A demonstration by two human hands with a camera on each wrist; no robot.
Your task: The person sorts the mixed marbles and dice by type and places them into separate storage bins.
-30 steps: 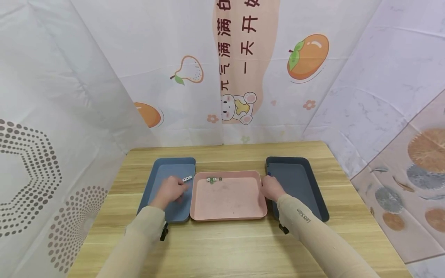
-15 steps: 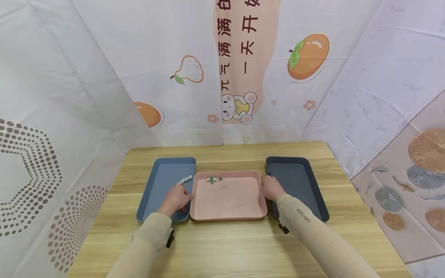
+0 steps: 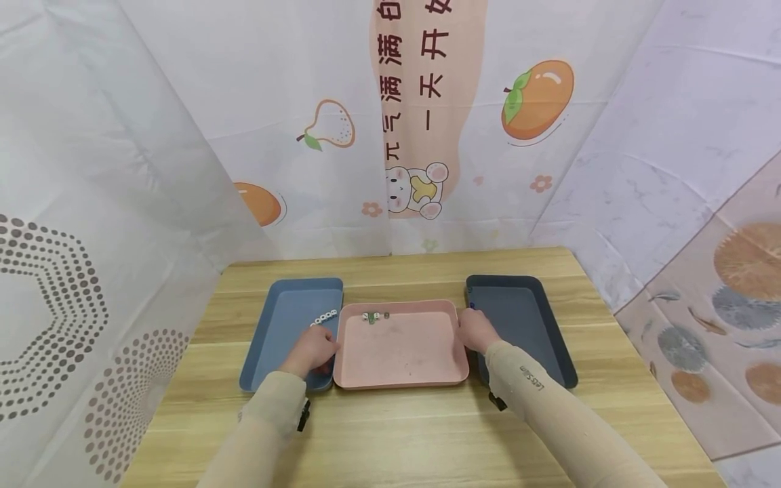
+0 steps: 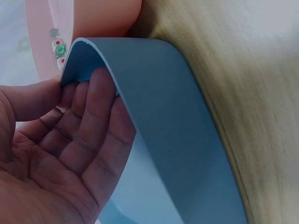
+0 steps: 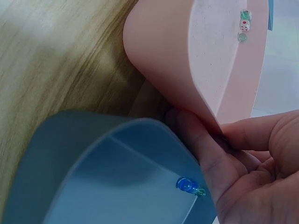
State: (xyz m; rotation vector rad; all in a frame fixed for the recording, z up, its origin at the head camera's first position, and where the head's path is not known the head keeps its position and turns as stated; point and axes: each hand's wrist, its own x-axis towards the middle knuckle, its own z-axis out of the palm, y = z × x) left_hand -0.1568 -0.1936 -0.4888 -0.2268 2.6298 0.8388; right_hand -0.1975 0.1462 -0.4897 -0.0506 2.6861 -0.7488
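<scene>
My left hand (image 3: 312, 349) is at the right wall of the light blue tray (image 4: 173, 126), curled fingers inside and thumb at the rim, pinching it. A slanting row of white dice (image 3: 323, 317) lies in that tray, just beyond the hand. On the right, my right hand (image 3: 477, 330) pinches the right wall of the pink tray (image 5: 161, 51), thumb over its inner side and fingers outside. White dice (image 5: 245, 25) and green pieces lie along the pink tray's back edge. Blue and green glassy beads (image 5: 188, 185) sit in the dark blue tray (image 3: 552, 325).
The three trays stand side by side on a wooden table (image 3: 390, 434), the pink one in the middle. A printed cloth (image 3: 305, 61) hangs behind the table, with more cloth at both sides. Black straps (image 3: 303, 415) show at the wrists.
My left hand has moved from beside the dice row toward me and right, to the light blue tray's right wall, uncovering more dice. My right hand has stayed on the pink tray's wall.
</scene>
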